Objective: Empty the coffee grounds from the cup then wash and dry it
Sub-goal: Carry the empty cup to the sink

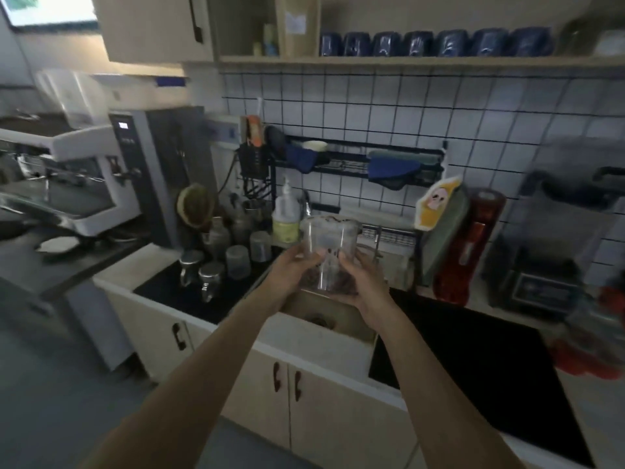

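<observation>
Both hands are holding the clear cup (327, 255) upright above the sink (324, 316): the left hand (293, 269) and right hand (363, 279) are each wrapping their grip around its lower part, where dark grounds seem to be sitting.

Motion blur smears the right edge of the frame, so the dark appliance (554, 238) there cannot be identified. The cup (327, 252) hides most of the left hand's fingers (319, 256). Both arms run off the bottom edge.
</observation>
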A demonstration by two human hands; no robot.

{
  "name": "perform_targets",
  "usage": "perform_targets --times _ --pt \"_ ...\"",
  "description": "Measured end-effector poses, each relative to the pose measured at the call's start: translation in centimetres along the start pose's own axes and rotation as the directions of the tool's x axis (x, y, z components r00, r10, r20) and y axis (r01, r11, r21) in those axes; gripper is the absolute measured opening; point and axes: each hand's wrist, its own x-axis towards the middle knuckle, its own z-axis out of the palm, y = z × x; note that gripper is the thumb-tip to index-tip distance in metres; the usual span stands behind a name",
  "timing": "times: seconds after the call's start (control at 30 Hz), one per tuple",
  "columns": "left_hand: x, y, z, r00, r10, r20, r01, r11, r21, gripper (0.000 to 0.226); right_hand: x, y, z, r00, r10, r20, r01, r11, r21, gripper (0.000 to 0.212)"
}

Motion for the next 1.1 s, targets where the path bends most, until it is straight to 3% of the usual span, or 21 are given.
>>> perform_targets --times 0.1,0.2,0.33,0.5,0.67,0.87,1.03,1.1 --pt "4.0 -0.7 -2.5 0.998 -0.046 -0.04 0.046 0.999 -0.023 0.026 6.0 1.9 1.2 0.999 0.015 0.052 -0.016 1.0 0.003 0.048" --pt "7.9 -1.3 -4.0 0.993 -0.084 -0.079 0.081 0.996 -0.039 0.024 11.5 3.3 1.9 0.996 0.045 0.082 -0.046 0.999 0.005 0.046" --pt "13.9 -2.5 -5.8 0.981 -0.138 -0.133 0.134 0.99 -0.034 0.047 19.0 5.1 2.5 0.989 0.098 0.107 -0.104 0.994 0.043 0.037" --pt "19.4 -4.9 -7.7 0.973 -0.166 -0.163 0.157 0.985 -0.065 0.032 25.3 7.3 3.2 0.979 0.161 0.127 -0.165 0.986 0.025 0.033" --pt "24.3 -7.6 -9.5 0.973 -0.194 -0.122 0.189 0.98 -0.055 0.017 30.1 9.5 3.7 0.975 0.2 0.093 -0.202 0.979 0.006 0.038" --pt "30.7 -11.8 -12.2 0.964 -0.262 -0.054 0.26 0.965 -0.042 0.044 35.1 12.7 4.5 0.978 0.208 0.028 -0.208 0.978 -0.012 0.051" --pt "36.7 -15.3 -15.0 0.946 -0.321 0.051 0.322 0.946 -0.024 0.032 39.1 15.7 5.8 0.973 0.22 -0.075 -0.219 0.976 0.016 0.036" --pt "39.9 -17.1 -16.5 0.921 -0.354 0.16 0.358 0.934 0.003 0.027 41.3 17.0 7.1 0.954 0.25 -0.164 -0.25 0.968 0.022 0.039"
